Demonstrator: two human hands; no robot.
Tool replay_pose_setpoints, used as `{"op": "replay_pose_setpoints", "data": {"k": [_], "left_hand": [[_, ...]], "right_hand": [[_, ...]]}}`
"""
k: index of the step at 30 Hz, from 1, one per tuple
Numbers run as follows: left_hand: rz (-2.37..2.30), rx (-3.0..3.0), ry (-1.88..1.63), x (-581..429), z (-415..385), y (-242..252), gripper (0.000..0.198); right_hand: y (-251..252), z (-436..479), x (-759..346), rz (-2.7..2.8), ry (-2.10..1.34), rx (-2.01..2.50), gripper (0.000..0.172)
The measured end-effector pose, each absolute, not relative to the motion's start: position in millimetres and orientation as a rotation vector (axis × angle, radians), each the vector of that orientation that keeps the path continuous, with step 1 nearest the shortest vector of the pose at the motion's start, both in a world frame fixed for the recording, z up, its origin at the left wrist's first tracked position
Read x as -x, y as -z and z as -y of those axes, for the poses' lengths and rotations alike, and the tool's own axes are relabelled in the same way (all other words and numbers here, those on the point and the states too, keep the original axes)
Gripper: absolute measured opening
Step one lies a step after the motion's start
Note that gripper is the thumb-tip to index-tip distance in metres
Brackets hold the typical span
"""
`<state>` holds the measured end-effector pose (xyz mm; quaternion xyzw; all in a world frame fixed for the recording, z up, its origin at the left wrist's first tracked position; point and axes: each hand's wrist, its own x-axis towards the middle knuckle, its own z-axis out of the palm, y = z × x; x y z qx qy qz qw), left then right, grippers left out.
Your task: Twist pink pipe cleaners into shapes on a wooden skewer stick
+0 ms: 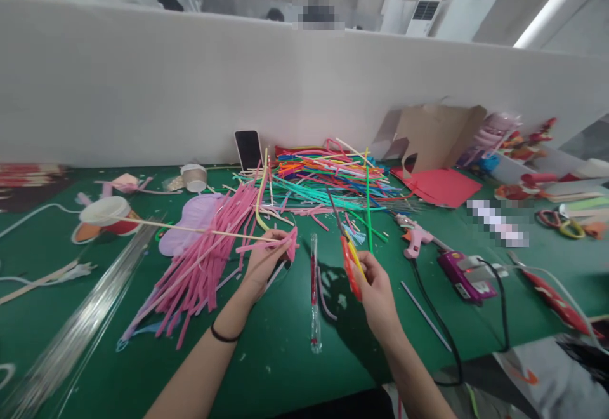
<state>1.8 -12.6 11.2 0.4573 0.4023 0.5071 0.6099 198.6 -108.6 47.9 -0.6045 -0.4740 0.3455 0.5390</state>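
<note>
My left hand [264, 265] is closed on a pink fuzzy strip [291, 241] folded at the fingertips, and a thin wooden stick [190, 225] runs leftward from the same spot. In my right hand [375, 282] are scissors [351, 260] with red and yellow handles, their dark blades pointing up and away, apart from the pink strip. A bundle of pink strips [202, 273] lies left of my left hand, partly over a lilac pad [188, 219]. Between my hands a clear-wrapped red stick [314, 298] rests beside a curved mauve strip [324, 295].
Colourful pipe cleaners [328, 181] are heaped at the back, near a phone [248, 149]. To the right are a pink glue gun [417, 240], a purple power strip [469, 279] and cables. Clear wrapped sticks [90, 317] and a paper cup [111, 212] stand left.
</note>
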Motion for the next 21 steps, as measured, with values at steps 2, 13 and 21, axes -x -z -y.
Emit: {"op": "replay_pose_setpoints", "data": {"k": [2,13,21], "left_hand": [[-0.939,-1.031,-1.177,-2.5,12.3,-11.9,0.026],[-0.953,-1.024,-1.156,-1.6,12.1,-13.4,0.028],[-0.960,-1.010,-1.158,-3.1,13.2,-16.2,0.026]], "right_hand": [[-52.8,108.9,-196.1,1.083,-1.054,1.184,0.034],[-44.6,103.8,-192.1,1.243,-1.141,0.970,0.061],[-46.7,106.9,-195.4,1.372,-1.304,1.009,0.066]]}}
